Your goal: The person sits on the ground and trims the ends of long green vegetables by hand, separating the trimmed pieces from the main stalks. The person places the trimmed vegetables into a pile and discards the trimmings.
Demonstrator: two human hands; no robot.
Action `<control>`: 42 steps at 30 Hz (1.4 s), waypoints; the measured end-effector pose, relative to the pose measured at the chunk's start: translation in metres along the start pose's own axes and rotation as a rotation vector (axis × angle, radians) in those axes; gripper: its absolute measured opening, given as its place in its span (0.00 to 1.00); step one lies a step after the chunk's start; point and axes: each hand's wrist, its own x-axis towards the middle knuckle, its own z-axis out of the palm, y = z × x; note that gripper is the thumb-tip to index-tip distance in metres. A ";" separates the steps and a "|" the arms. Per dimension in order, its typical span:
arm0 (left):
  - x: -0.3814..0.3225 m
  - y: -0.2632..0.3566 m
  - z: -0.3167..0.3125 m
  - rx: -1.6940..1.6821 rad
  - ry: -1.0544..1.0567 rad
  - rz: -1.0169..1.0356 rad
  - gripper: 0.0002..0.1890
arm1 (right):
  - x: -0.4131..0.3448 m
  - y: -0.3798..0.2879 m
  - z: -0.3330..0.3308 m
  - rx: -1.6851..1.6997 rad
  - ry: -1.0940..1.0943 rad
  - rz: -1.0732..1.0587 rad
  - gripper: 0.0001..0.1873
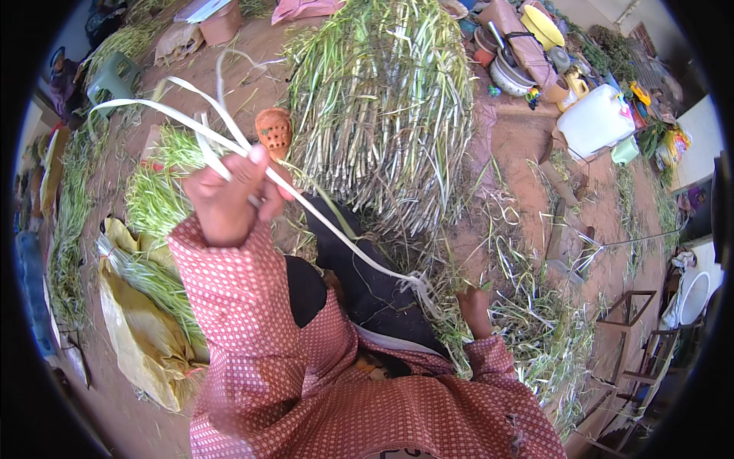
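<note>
My left hand (232, 192), raised at the left, is closed around a long pale plant stalk (338, 235), which looks like a garlic plant. Its flat leaves fan out beyond the fingers, and its stringy roots hang over the dark cloth (373, 269) across my lap. Down at the right, my right hand (475, 310) is by loose green leaves and peelings (533, 327). The fingers there are mostly hidden, so whether they hold anything cannot be told. In front of me lies a big heap of uprooted stalks (378, 126), root ends towards me.
An orange clog (274, 132) is beside the heap. At left are a yellow sack (137, 321) with thin green stems (146, 278) and a green stool (114, 80). A white jerrycan (596, 120), basins (510, 74) and a metal frame (625, 338) stand right. A person (63, 86) is far left.
</note>
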 end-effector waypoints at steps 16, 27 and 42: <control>0.039 -0.038 0.043 -0.366 -0.402 0.026 0.27 | -0.003 -0.181 -0.142 1.108 -0.180 -0.152 0.07; -0.073 -0.086 0.077 -0.246 -0.371 -0.458 0.18 | 0.034 -0.178 -0.141 1.295 -0.246 -0.055 0.10; -0.004 -0.061 0.055 -0.589 -0.227 -0.253 0.11 | 0.117 -0.039 0.016 0.269 0.091 -0.112 0.08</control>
